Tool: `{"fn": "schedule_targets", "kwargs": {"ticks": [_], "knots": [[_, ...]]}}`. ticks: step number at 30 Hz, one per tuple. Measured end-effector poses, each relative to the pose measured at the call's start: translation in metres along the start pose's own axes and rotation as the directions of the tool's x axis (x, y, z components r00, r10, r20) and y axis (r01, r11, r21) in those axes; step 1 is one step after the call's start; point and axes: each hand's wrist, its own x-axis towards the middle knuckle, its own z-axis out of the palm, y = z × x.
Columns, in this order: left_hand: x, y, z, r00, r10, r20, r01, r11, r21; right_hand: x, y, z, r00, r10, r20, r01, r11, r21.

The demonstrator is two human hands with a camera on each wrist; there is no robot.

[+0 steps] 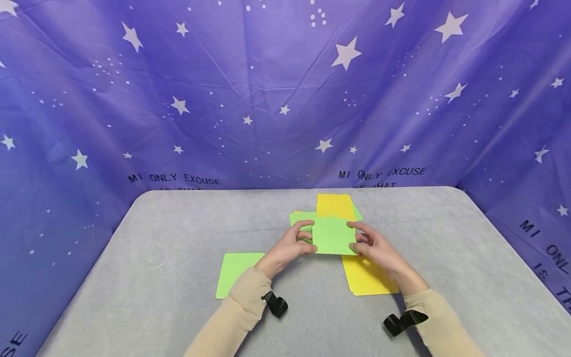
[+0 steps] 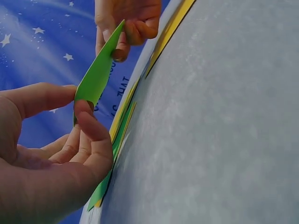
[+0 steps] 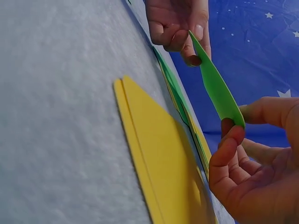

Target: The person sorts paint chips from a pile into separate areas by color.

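Both hands hold one light green square sheet [image 1: 334, 236] by its opposite side edges, raised above the table. My left hand [image 1: 292, 246] pinches the left edge between thumb and fingers. On the opposite edge, my right hand [image 1: 373, 248] pinches it the same way. In the left wrist view the green sheet [image 2: 97, 74] shows nearly edge-on and slightly bent. Behind it in the head view lies a pile of yellow sheets [image 1: 334, 204] and green sheets [image 1: 301, 217], partly covered by the held one. Yellow sheets [image 1: 368, 277] lie stacked below the right hand, also seen in the right wrist view.
Another green sheet [image 1: 238, 270] lies flat on the grey table [image 1: 169, 258], partly behind the left forearm. Each wrist carries a small black camera, such as the left one [image 1: 276, 304]. A purple curtain [image 1: 250, 74] with white stars hangs behind the table's far edge.
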Motion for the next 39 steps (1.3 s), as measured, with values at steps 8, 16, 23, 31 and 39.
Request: {"fn": "schedule_targets", "kwargs": {"ticks": [8,16,23,31,39], "knots": [[-0.011,-0.001,-0.007,0.999,0.029,-0.02,-0.029,1.0,0.011,-0.002,0.001,0.012,0.998,-0.051,0.042,0.051,0.999,0.005],[-0.022,-0.004,-0.016,0.999,0.048,-0.016,-0.048,0.999,0.016,0.0,-0.002,0.025,0.996,-0.071,0.051,0.069,0.997,0.034],[-0.033,-0.003,-0.025,0.999,0.032,-0.031,-0.032,0.999,0.008,0.001,-0.005,0.036,0.992,-0.109,0.067,0.106,0.994,0.038],[-0.047,-0.006,-0.035,0.999,0.008,-0.037,-0.009,1.0,-0.018,0.0,-0.005,0.05,0.996,-0.075,0.056,0.075,0.997,0.01],[-0.065,-0.009,-0.043,0.999,-0.016,-0.035,0.016,1.0,0.0,-0.005,-0.006,0.067,0.99,-0.095,0.102,0.095,0.995,0.005]]}}
